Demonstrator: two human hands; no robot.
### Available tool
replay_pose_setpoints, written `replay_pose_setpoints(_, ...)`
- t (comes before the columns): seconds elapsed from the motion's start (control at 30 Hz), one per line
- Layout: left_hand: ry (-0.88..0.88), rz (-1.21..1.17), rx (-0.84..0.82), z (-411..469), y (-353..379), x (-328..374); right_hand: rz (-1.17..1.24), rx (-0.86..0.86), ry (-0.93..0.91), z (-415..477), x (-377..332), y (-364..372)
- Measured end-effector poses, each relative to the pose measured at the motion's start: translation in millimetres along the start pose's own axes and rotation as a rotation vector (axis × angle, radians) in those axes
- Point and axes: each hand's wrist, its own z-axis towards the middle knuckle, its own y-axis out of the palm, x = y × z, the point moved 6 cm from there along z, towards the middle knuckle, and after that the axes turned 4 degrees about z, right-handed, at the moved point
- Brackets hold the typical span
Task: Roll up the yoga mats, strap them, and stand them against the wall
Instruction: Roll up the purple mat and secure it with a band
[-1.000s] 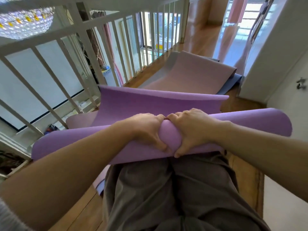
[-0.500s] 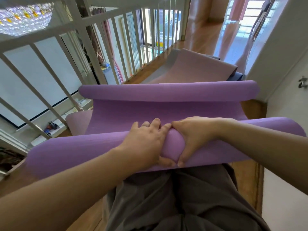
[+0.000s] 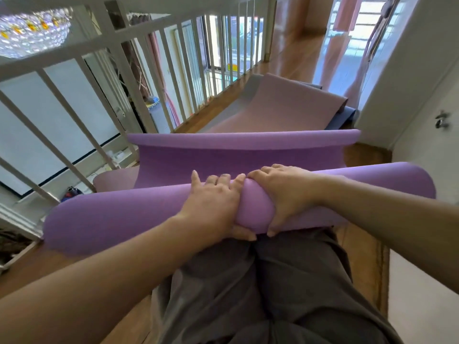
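Left hand (image 3: 213, 207) and right hand (image 3: 285, 194) wrap their fingers round the centre of the purple yoga mat (image 3: 124, 214). The foam looks soft, light and springy.

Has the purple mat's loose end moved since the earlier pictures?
Yes. The loose end of the purple mat shifted right: it now reaches the white wall corner; before, floor showed between them.
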Motion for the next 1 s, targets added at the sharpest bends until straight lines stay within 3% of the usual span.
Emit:
replay_pose_setpoints(0.13,0.015,-0.005,0.115,0,1,-5,0.054,-0.05,0.015,10,4,-1)
replay_pose_setpoints(0.27,0.046,-0.112,0.049,16,-5,-20,-0.211,0.183,0.044,-3,-10,11)
replay_pose_setpoints(0.37,0.024,-0.14,-0.007,24,-6,-24,-0.184,0.27,0.034,-4,-9,11)
replay_pose_setpoints(0.57,-0.025,0.076,0.14,10,-2,-6,-0.132,0.224,-0.009,8,-1,-5)
replay_pose_setpoints(0.8,0.103,0.038,0.069,-8,-20,-2,-0.066,0.038,-0.07,-11,-8,-10)
replay_pose_setpoints(1.0,0.134,0.033,-0.007,-5,-10,0,-0.048,0.091,-0.094,-13,-8,-6)
